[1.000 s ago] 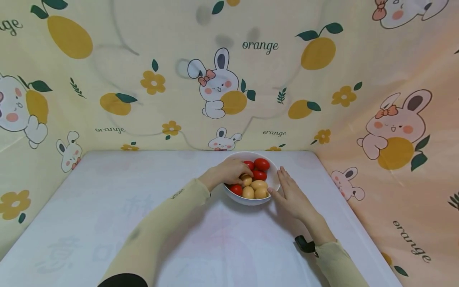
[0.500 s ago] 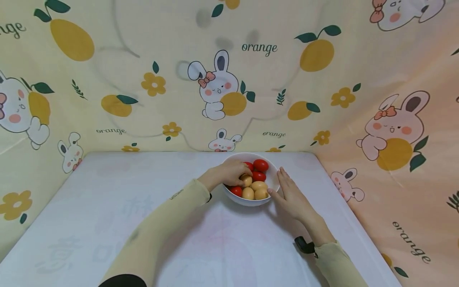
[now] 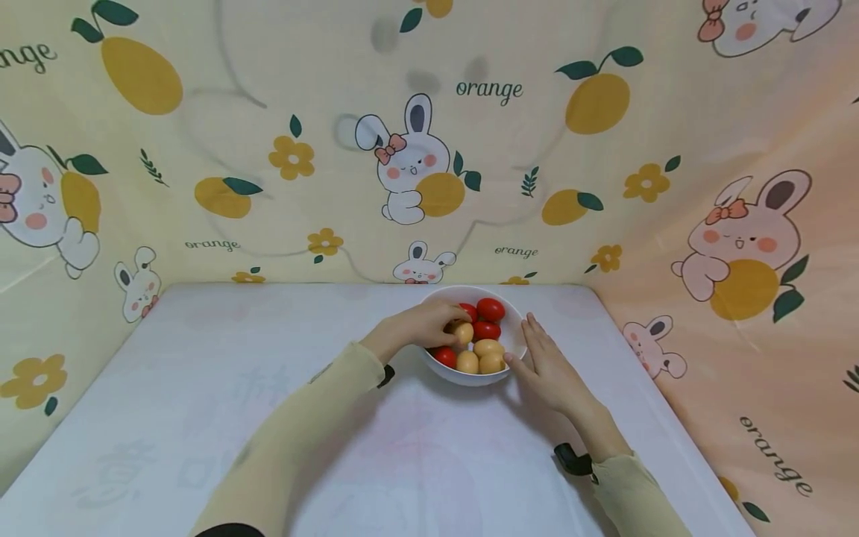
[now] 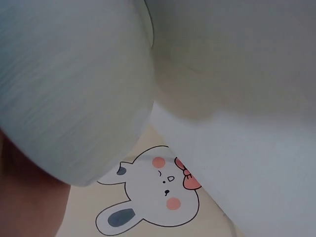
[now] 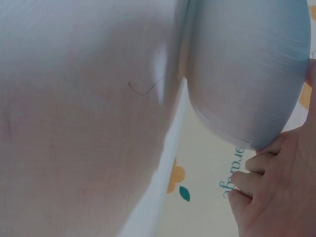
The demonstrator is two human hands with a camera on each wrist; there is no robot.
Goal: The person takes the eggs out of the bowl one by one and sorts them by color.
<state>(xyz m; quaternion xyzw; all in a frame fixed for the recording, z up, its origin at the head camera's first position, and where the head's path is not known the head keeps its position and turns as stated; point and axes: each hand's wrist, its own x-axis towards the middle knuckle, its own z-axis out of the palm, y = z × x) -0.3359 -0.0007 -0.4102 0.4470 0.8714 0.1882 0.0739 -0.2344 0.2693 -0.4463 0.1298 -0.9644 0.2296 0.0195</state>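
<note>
A white bowl (image 3: 429, 362) stands near the table's far edge, holding several red tomatoes (image 3: 491, 309) and several tan egg-shaped pieces (image 3: 488, 348). My left hand (image 3: 423, 325) reaches over its left rim and pinches one tan egg-shaped piece (image 3: 463, 333) between thumb and fingers. At the right side, my right hand (image 3: 550, 369) rests against the bowl with straight fingers, the thumb at the near rim. The right wrist view shows that hand (image 5: 281, 182) against the bowl's outside (image 5: 247, 64). In the left wrist view the bowl's wall (image 4: 74, 89) hides the held piece.
A white cloth covers the table (image 3: 403, 462). Behind it rises a cream curtain (image 3: 322, 74) printed with rabbits and oranges, which also runs along the right side. A black band (image 3: 573, 459) sits on the right wrist.
My left hand has lifted slightly with the tan egg-shaped piece, which sits a little higher than before. The right hand stays against the bowl.
</note>
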